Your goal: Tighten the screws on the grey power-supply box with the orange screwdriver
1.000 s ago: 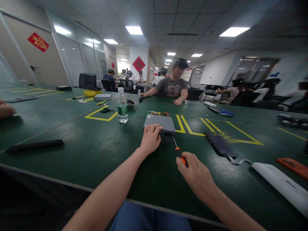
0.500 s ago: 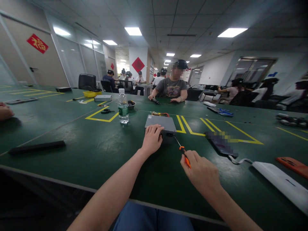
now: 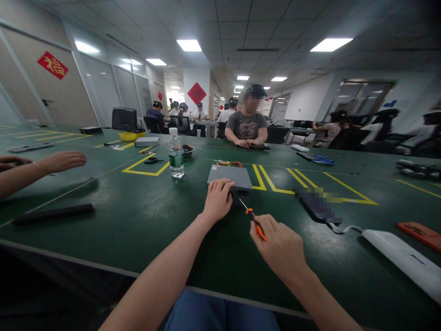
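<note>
A grey computer power supply [image 3: 234, 175] lies on the green table, coloured cables at its far side and a black socket in its near face. My left hand [image 3: 219, 195] holds it at the near left corner, fingers over the top and thumb at the front. In my right hand [image 3: 277, 236] is a screwdriver [image 3: 255, 223] with an orange and black handle, gripped in closed fingers. Its thin shaft points up and left toward the near face, below the socket. The tip looks slightly apart from the casing.
Left of the power supply stands a water bottle [image 3: 176, 156], with a small metal bowl [image 3: 188, 151] behind it. A black bar [image 3: 55, 214] lies at left, near a co-worker's hand [image 3: 65, 160]. At right are a phone [image 3: 315, 204] and a white power bank [image 3: 403, 259].
My right hand has moved the screwdriver left, its tip passing from the right corner to below the socket. A co-worker's arm has reached in at left. The person opposite has brought both hands together.
</note>
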`<act>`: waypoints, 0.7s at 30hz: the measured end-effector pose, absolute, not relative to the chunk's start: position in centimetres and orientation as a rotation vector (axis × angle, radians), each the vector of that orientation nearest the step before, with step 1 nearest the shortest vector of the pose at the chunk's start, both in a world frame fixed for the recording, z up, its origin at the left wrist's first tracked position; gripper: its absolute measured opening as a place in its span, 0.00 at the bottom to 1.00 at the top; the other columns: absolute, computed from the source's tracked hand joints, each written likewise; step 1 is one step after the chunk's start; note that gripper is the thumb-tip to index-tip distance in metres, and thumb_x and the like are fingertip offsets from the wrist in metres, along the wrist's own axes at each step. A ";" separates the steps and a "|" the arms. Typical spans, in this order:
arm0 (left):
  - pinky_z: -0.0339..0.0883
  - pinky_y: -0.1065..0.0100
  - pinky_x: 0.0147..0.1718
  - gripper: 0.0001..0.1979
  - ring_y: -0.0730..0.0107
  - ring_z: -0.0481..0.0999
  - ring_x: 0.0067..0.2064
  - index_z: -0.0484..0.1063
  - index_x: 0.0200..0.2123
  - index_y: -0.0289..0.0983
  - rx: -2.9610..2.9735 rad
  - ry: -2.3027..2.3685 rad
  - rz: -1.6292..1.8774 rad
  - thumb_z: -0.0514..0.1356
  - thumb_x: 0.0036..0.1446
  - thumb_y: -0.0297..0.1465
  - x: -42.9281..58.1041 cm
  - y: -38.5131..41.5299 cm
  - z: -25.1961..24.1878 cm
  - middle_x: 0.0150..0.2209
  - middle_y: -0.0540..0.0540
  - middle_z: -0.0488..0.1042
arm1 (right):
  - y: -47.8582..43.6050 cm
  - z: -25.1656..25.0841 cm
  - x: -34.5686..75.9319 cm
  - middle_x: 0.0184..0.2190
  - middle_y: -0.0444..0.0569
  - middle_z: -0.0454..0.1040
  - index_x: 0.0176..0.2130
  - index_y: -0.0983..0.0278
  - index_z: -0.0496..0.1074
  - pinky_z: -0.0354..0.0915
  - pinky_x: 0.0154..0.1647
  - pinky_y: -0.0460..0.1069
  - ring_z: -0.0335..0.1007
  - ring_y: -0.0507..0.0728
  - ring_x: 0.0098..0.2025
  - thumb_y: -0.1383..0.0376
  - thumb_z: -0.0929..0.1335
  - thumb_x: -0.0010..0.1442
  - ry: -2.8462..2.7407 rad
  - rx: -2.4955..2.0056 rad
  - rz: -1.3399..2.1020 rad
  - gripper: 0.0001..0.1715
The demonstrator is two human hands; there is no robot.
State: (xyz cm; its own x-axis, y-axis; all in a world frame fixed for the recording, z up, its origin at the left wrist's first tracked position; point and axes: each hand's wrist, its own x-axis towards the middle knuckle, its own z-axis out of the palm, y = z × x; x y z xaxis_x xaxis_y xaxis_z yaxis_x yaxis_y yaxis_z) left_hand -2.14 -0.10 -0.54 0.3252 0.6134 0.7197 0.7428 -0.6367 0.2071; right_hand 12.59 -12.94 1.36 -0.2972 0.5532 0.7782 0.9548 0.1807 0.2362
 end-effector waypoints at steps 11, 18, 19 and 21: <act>0.50 0.57 0.56 0.18 0.64 0.60 0.55 0.62 0.48 0.41 -2.407 -1.263 -1.204 0.52 0.52 0.25 -2.0 -0.2 -0.5 0.50 0.45 0.65 | -11.9 0.8 12.7 0.23 0.41 0.66 0.29 0.64 0.66 0.47 0.25 0.45 0.56 0.47 0.21 0.64 0.60 0.60 -1.927 -1.476 -0.964 0.11; 0.51 0.55 0.55 0.18 0.62 0.60 0.55 0.62 0.48 0.41 -2.390 -1.281 -1.217 0.53 0.53 0.26 -1.9 -0.2 -0.5 0.50 0.45 0.65 | -12.1 0.8 12.2 0.29 0.45 0.67 0.32 0.65 0.67 0.51 0.23 0.45 0.58 0.47 0.21 0.66 0.59 0.60 -1.962 -1.515 -0.981 0.09; 0.51 0.55 0.55 0.18 0.62 0.60 0.55 0.62 0.48 0.41 -2.385 -1.283 -1.221 0.53 0.53 0.26 -1.9 -0.3 -0.5 0.50 0.45 0.65 | -12.2 0.7 12.0 0.31 0.47 0.67 0.33 0.65 0.67 0.51 0.22 0.44 0.58 0.47 0.22 0.68 0.59 0.60 -1.982 -1.514 -0.987 0.09; 0.50 0.56 0.55 0.17 0.62 0.60 0.55 0.63 0.47 0.41 -2.379 -1.283 -1.220 0.53 0.53 0.26 -1.8 -0.3 -0.5 0.49 0.45 0.65 | -12.3 0.6 11.5 0.36 0.50 0.67 0.35 0.66 0.67 0.55 0.23 0.44 0.61 0.48 0.24 0.70 0.59 0.60 -2.015 -1.480 -1.012 0.09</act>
